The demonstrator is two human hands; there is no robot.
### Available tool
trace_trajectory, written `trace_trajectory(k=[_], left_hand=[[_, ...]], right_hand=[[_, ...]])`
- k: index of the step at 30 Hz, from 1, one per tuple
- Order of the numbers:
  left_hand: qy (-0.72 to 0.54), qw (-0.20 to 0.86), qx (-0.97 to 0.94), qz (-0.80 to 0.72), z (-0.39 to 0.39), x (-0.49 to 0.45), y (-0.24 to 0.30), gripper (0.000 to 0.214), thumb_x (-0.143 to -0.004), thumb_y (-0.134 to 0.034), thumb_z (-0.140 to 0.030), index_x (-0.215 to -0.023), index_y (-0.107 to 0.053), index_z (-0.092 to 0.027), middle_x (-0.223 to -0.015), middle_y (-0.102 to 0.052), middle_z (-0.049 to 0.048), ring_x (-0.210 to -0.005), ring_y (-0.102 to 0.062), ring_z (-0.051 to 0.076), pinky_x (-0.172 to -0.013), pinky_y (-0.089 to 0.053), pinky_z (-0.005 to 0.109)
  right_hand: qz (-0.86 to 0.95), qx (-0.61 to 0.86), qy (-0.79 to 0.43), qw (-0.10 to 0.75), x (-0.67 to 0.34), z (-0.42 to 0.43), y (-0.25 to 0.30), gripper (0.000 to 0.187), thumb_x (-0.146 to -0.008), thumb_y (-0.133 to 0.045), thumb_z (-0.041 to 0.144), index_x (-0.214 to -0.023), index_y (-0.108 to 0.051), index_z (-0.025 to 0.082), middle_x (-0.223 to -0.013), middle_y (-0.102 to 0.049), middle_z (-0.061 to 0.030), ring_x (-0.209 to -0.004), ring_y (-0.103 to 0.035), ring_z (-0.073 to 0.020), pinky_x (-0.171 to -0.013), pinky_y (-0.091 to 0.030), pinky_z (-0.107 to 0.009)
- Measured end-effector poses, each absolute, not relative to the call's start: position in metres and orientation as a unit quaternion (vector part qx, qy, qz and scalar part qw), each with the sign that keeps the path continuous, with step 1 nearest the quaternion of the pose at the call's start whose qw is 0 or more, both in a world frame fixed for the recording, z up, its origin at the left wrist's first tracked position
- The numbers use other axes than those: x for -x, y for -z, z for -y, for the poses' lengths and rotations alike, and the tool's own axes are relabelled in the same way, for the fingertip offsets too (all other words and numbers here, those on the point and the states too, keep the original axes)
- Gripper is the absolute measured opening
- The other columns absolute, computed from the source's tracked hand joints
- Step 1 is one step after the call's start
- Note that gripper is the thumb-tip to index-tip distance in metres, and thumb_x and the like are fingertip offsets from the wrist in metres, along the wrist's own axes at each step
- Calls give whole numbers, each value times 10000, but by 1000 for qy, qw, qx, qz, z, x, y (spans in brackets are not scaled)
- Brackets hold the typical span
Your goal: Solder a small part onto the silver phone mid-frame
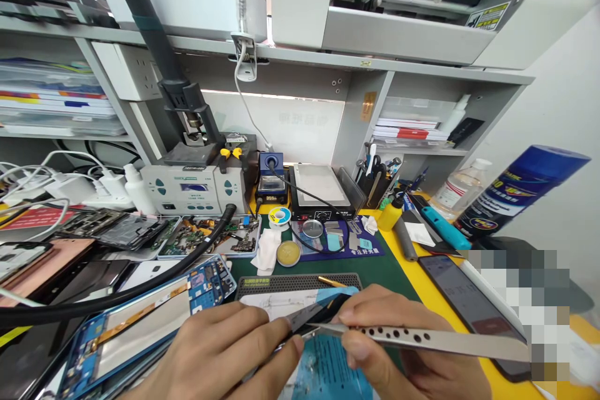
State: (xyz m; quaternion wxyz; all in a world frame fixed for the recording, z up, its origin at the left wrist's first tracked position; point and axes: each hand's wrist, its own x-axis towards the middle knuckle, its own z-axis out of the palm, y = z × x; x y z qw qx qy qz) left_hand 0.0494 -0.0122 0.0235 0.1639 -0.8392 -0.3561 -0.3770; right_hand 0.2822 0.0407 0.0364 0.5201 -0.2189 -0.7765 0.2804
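My left hand (225, 347) is closed on a thin, dark electronic part (307, 317), with its fingers bent over the edge. The rest of that part is hidden, and I cannot make out its exact kind. A pair of metal tweezers (450, 345) with a row of holes is pinched in my right hand (375, 319). Its tips point left and meet the dark part close to my left fingertips. Both hands are above a blue and white sheet (328, 365) with smudges on it.
Opened phone parts (154, 319) and a black hose (117, 300) crowd the left. Behind stand a hot-air station (192, 190), a hot plate (323, 190) and a soldering stand (272, 184). A phone (469, 300), a blue spray can (520, 190) and a clear bottle (462, 190) are on the right.
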Motion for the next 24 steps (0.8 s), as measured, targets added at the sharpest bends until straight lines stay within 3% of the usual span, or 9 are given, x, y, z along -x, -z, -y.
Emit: trace_trajectory(k=[4, 7, 10, 13, 19, 24], left_hand=[[371, 198, 832, 363, 9, -51, -23, 210, -1064, -557, -307, -1067, -748, -221, -920, -805, 34, -760, -740, 159, -683, -598, 279], [368, 219, 828, 362, 4, -54, -26, 289, -1031, -581, -462, -1099, -752, -240, -962, -793, 69, -788, -739, 173, -714, -626, 277], [369, 218, 830, 358, 1, -55, -28, 336, -1022, -568, -509, -1117, -751, -244, -981, -786, 82, -803, -735, 182, -733, -632, 286], [367, 199, 837, 354, 2, -52, -28, 297, -1034, -566, -458, -1123, -754, -246, -963, -789, 72, -791, -731, 177, -731, -621, 277], [376, 135, 849, 345, 8, -45, -25, 297, -1078, -469, -163, -1076, -766, -175, -939, -822, 25, -746, -727, 160, -671, -547, 302], [381, 110, 851, 345, 8, -44, -28, 289, -1089, -464, -184, -1079, -752, -167, -925, -820, 21, -753, -732, 162, -652, -530, 318]], right_hand=[[776, 221, -287, 516, -282, -38, -37, 279, -880, -765, 107, -1091, -738, 288, -849, -812, -17, -762, -786, -194, -710, -657, -248], [772, 229, -299, 512, -282, -37, -37, 361, -851, -767, 64, -1112, -745, 312, -892, -821, -2, -806, -792, -187, -765, -655, -236], [768, 231, -302, 516, -281, -38, -37, 388, -839, -764, 46, -1116, -752, 316, -883, -821, 8, -816, -792, -176, -786, -649, -219], [771, 218, -298, 519, -280, -39, -36, 398, -816, -751, 17, -1099, -757, 296, -884, -824, 0, -812, -792, -172, -783, -646, -211], [770, 230, -283, 524, -280, -38, -38, 373, -817, -762, 35, -1078, -762, 301, -902, -829, 9, -819, -795, -171, -798, -644, -216], [766, 229, -301, 520, -283, -37, -39, 343, -855, -772, 61, -1097, -770, 304, -863, -827, -1, -821, -798, -194, -757, -657, -236]])
